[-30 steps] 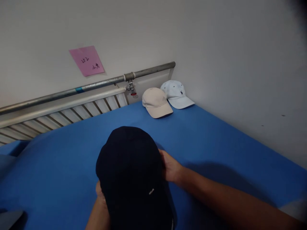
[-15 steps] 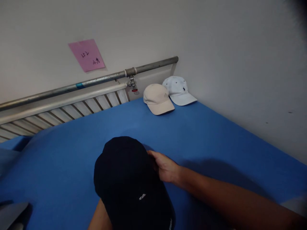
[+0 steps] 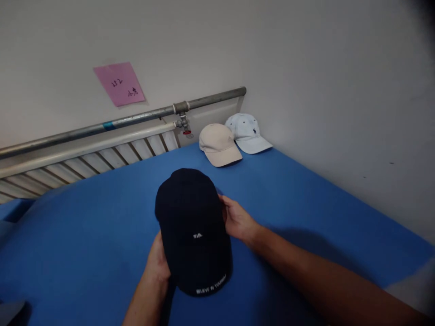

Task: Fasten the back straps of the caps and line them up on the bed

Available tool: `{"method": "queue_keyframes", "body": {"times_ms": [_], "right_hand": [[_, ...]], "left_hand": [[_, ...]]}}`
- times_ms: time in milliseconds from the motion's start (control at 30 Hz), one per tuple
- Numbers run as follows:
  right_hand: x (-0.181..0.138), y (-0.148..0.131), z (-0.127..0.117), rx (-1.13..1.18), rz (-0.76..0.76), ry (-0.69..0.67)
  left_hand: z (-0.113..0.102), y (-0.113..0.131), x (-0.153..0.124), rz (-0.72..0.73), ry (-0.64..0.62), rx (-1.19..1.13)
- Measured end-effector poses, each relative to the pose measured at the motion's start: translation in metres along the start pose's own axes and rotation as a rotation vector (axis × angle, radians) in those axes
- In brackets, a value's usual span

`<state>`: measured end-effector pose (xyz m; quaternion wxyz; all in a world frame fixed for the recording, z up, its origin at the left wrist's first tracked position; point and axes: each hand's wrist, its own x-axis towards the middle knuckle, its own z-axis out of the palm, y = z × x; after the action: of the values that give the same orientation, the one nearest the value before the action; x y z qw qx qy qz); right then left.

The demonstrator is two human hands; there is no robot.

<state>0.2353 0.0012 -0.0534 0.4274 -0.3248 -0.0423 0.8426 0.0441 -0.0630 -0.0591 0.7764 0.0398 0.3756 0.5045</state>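
Note:
A dark navy baseball cap (image 3: 193,217) is held between my two hands above the blue surface (image 3: 88,226), its brim toward me. A small white logo marks its front, and "BELIEVE IN YOURSELF" runs along the brim's edge. My left hand (image 3: 159,258) grips the cap's left side, with the fingers partly hidden under it. On the opposite side, my right hand (image 3: 236,219) is closed on the rim, its fingertips tucked behind the cap. Farther back, a beige cap (image 3: 219,144) rests beside a pale blue cap (image 3: 248,132), both with brims facing forward and right.
A white radiator (image 3: 102,156) and a metal pipe (image 3: 142,117) with a red-handled valve (image 3: 186,132) run along the back wall. Above them hangs a pink paper (image 3: 119,84) with handwriting. A grey object (image 3: 12,312) shows at the lower left edge.
The navy cap has moved up and away from me, so its whole brim and lettering now show. My left hand has come into view at its side. The camera view has shifted slightly.

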Motion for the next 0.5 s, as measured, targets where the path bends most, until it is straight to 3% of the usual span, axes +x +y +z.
{"method": "queue_keyframes", "body": {"times_ms": [100, 233, 500], "right_hand": [[0.006, -0.010, -0.002, 0.028, -0.088, 0.007], [0.013, -0.020, -0.008, 0.017, -0.151, 0.005], [0.028, -0.026, -0.004, -0.046, -0.194, 0.012]], "left_hand": [[0.009, 0.001, -0.003, -0.021, 0.074, -0.046], [0.010, 0.001, -0.007, 0.056, -0.053, 0.044], [-0.003, 0.004, -0.007, 0.094, -0.161, 0.282]]}}
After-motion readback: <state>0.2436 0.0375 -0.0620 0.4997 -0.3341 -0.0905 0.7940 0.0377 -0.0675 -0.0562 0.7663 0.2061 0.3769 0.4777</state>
